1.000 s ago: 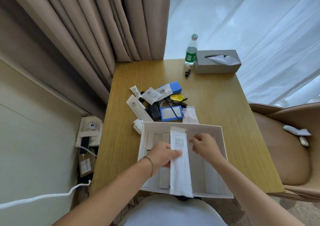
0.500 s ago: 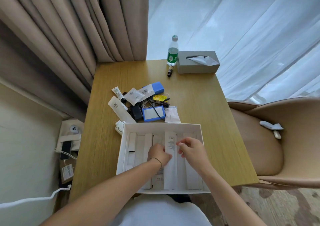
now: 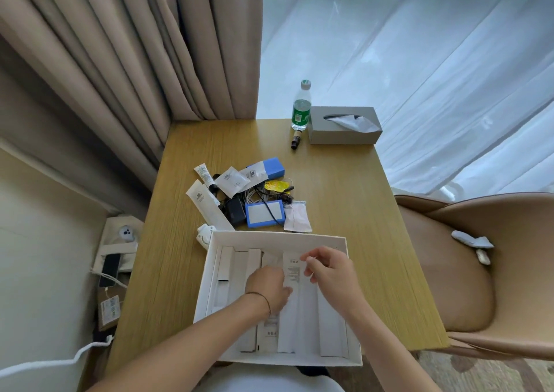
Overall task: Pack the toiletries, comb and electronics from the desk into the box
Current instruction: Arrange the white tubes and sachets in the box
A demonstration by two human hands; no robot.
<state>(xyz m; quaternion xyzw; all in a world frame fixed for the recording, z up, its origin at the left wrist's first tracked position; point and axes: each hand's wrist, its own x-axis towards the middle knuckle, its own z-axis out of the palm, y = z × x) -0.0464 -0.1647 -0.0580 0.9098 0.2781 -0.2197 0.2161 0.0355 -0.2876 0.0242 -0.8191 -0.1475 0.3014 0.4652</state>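
A long white sachet (image 3: 295, 298) lay lengthwise in the white box (image 3: 278, 236) at the desk's (image 3: 344, 199) near edge, among similar pale packets. The left hand (image 3: 268, 286) pressed down beside it, fingers curled; whether it gripped anything could not be told. The right hand (image 3: 328, 268) hovered over the sachet's top end, fingers loose and holding nothing. Packets looked flat and slippery: a careless push could ruck the row. The pile (image 3: 248, 193) of tubes, cables and blue cases waited just beyond the box.
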